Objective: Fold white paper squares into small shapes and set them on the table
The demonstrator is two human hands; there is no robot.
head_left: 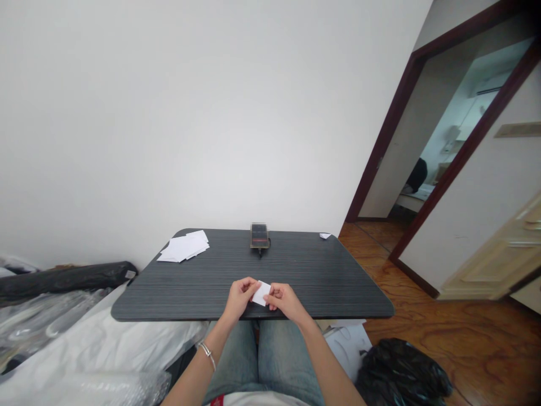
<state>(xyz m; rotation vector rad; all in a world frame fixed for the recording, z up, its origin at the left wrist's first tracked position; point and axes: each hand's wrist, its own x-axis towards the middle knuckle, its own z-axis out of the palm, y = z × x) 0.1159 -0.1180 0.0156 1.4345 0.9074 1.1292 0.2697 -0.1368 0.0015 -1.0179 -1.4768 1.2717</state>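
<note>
Here we go: the left hand (240,299) and right hand (286,300) pinch 1 white paper square (262,293) between them at the near edge of the dark table (321,282), with loose paper sheets (183,247) at 10 o'clock and a black plastic bag (399,372) at 4 o'clock, contents hidden.

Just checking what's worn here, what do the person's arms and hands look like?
Both forearms are bare, with no sleeves reaching them, and neither the left hand nor the right hand wears a glove. A thin silver bracelet circles the left wrist; the right wrist shows none.
</note>
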